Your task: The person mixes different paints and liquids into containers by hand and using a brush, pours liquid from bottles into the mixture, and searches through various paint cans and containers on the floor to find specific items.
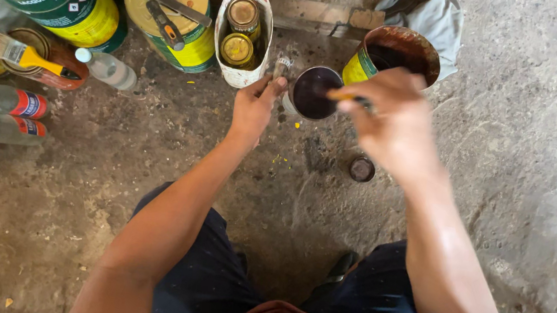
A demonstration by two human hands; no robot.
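A small tin (315, 92) of dark brown liquid stands on the concrete floor in front of me. My left hand (254, 106) rests against its left side, steadying it. Over the tin's right edge my right hand (395, 123) is shut on a thin stick or brush handle (353, 98) with a yellow and dark shaft; the tip reaches toward the dark liquid. The right hand is blurred. A small round lid (361, 169) lies on the floor just under the right hand.
A larger open can (395, 52) with dark contents stands behind the tin. A cut white jug (242, 32) holds two small tins. Big yellow-green cans (170, 13), a paintbrush (22, 55) and plastic bottles (106, 67) line the left. My knees are below.
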